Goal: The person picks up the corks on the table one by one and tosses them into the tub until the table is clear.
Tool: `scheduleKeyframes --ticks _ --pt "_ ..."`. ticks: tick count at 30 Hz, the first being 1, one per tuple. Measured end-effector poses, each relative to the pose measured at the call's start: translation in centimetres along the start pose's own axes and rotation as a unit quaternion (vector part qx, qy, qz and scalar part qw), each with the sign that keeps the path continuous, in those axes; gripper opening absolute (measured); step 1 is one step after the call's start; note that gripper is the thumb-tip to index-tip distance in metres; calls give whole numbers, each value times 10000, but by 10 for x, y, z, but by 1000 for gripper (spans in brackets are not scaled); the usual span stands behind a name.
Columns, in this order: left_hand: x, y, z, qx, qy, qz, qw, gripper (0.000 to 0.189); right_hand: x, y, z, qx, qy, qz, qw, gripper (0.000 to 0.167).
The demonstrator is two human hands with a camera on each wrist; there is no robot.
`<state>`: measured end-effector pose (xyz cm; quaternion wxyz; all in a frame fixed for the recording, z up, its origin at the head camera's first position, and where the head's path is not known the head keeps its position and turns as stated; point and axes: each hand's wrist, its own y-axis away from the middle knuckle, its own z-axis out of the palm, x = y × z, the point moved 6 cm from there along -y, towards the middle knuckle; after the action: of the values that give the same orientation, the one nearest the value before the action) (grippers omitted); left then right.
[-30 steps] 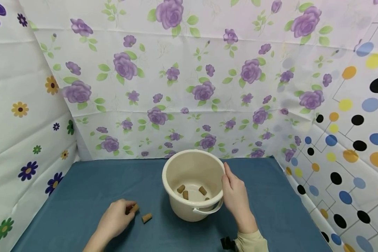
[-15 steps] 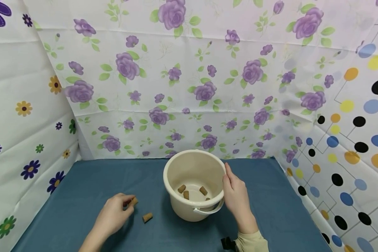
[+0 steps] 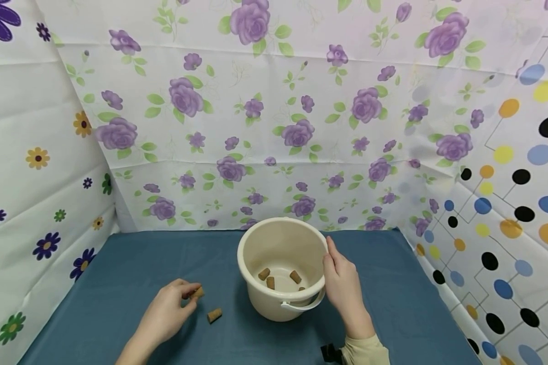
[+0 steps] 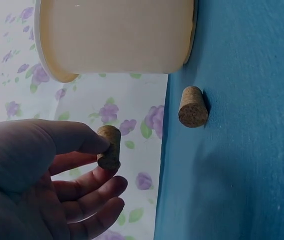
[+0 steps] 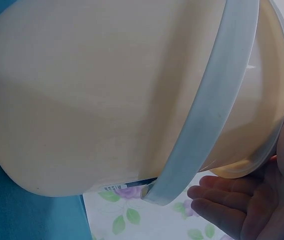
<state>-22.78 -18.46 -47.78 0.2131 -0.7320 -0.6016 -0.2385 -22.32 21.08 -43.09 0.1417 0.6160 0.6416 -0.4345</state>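
My left hand pinches a brown cork between thumb and fingers, left of the bucket; the other fingers are spread in the left wrist view. Another cork lies on its side on the blue cloth, between that hand and the bucket. The cream plastic bucket stands upright with several corks on its bottom, one partly hidden by the near rim. My right hand holds the bucket's right rim, its thumb at the edge and fingers along the outside.
The bucket's pale handle hangs down on its near right side. Blue cloth covers the table. A sheet with purple roses closes off the back, with patterned sheets on both sides.
My left hand has risen a little from the cloth with the cork and moved slightly away from me. My right hand and the bucket stay in place.
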Motion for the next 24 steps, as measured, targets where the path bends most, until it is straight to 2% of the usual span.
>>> scheduleKeyframes --ticks 4,11,17,24 --pt "5 0 0 -26 36 78 10000 32 0 0 0 -20 -2 -3 10000 49" --pt "18 1 -4 153 74 169 9997 30 1 0 0 -52 -12 0 10000 49" --pt "39 0 -9 525 212 396 9976 30 0 1 -1 -22 -32 -48 10000 49" --pt "66 -3 -14 995 408 818 9908 33 1 0 0 -62 -14 5 10000 49"
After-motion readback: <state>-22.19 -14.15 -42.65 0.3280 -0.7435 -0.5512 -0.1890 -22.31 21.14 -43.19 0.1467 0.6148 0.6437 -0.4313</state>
